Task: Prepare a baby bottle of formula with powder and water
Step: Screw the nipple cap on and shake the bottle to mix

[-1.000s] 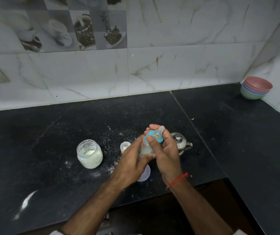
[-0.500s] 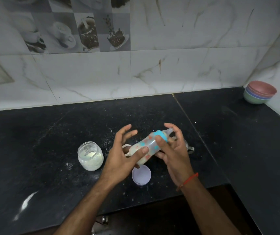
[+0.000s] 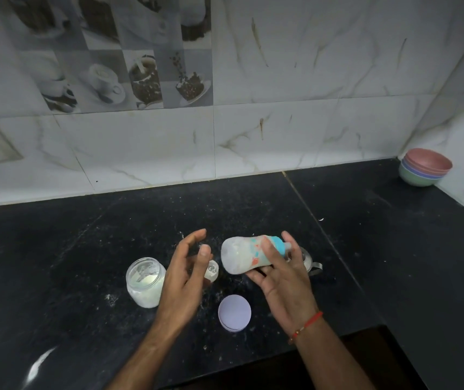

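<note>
Overhead, the right hand held the baby bottle tipped sideways above the black counter, fingers curled round its teal collar end. The left hand hovered beside it, fingers spread and loose — touching nothing. Below lay a powder jar, a scoop, a lilac lid and — half hidden behind the right hand — a steel kettle. Stacked bowls sat in the far corner.

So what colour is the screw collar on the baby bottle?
Turquoise blue collar, clearest in the head view.
</note>
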